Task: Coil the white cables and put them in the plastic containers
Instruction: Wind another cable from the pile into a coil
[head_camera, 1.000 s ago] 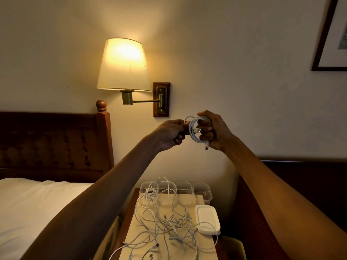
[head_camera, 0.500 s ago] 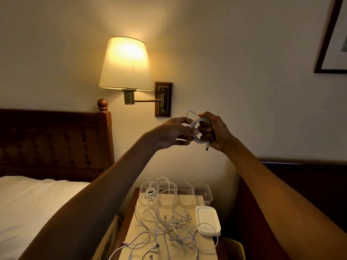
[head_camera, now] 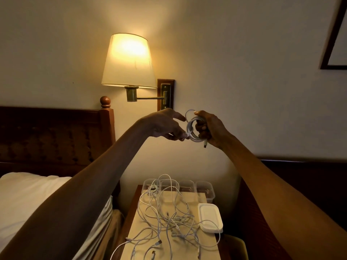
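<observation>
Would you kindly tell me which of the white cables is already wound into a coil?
The coiled cable gripped in the right hand, its end pinched by the left hand. The other cables lie loose and tangled on the nightstand.

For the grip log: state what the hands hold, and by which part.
The right hand grips the coiled white cable by the loop's right side; the left hand pinches it at the lower left.
</observation>
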`<state>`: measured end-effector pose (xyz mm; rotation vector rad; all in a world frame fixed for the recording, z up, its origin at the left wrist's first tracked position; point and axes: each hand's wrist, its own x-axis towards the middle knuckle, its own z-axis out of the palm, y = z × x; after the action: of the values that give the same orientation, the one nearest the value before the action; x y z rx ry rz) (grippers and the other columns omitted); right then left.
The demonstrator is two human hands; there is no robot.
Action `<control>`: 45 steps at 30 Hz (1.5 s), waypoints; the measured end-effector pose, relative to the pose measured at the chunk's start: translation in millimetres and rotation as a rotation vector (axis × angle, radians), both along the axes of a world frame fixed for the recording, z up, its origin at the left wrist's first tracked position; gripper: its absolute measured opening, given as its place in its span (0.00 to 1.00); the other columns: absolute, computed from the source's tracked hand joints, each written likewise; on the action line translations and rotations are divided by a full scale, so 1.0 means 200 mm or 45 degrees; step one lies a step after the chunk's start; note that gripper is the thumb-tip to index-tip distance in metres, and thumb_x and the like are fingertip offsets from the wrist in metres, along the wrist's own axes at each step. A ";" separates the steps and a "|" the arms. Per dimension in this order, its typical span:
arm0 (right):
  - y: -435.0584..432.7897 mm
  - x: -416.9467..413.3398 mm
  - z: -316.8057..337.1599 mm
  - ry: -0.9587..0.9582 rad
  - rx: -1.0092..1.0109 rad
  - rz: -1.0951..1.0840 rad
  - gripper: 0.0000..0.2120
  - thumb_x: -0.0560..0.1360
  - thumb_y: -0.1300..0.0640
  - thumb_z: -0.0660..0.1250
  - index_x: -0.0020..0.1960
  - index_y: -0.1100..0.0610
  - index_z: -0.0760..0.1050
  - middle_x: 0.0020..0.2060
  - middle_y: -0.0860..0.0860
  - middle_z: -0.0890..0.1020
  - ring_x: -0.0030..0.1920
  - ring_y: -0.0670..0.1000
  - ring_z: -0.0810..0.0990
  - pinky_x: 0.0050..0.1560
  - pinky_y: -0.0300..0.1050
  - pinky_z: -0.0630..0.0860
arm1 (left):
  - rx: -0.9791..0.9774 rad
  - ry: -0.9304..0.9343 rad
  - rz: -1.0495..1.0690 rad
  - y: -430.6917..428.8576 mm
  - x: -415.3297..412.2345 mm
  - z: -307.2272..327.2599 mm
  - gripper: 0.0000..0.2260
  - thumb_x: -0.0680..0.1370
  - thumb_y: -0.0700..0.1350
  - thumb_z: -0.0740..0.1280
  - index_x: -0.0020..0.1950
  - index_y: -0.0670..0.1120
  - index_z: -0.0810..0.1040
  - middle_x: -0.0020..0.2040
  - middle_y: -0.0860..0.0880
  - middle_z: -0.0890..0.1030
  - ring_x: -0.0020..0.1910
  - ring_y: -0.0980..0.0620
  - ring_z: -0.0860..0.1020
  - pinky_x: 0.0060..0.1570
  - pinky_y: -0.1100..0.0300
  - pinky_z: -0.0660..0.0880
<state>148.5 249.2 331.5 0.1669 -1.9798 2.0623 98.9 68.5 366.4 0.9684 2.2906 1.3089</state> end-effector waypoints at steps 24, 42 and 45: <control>0.13 0.00 -0.10 -0.150 -0.087 -0.194 0.15 0.78 0.57 0.60 0.32 0.56 0.69 0.26 0.51 0.70 0.24 0.45 0.65 0.24 0.36 0.61 | 0.386 0.235 -0.055 -0.29 -0.23 -0.07 0.07 0.80 0.42 0.65 0.55 0.41 0.79 0.46 0.50 0.80 0.50 0.53 0.76 0.53 0.52 0.73; 0.04 -0.03 -0.07 -0.147 -0.759 0.630 0.16 0.81 0.57 0.53 0.37 0.58 0.67 0.25 0.49 0.68 0.18 0.43 0.61 0.19 0.33 0.60 | 0.793 -0.203 0.145 0.08 -0.08 -0.37 0.09 0.82 0.35 0.60 0.56 0.35 0.78 0.48 0.40 0.82 0.46 0.48 0.84 0.45 0.62 0.80; 0.03 -0.04 -0.08 -0.108 -0.779 0.599 0.16 0.81 0.57 0.54 0.36 0.59 0.68 0.24 0.50 0.68 0.18 0.43 0.61 0.19 0.33 0.61 | 0.929 -0.454 0.049 0.14 -0.02 -0.34 0.08 0.81 0.37 0.62 0.56 0.38 0.80 0.48 0.42 0.83 0.47 0.47 0.82 0.48 0.57 0.80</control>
<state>140.4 254.3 314.7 0.4522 -1.3388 2.9095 94.3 95.8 298.1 0.7883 1.5788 2.1961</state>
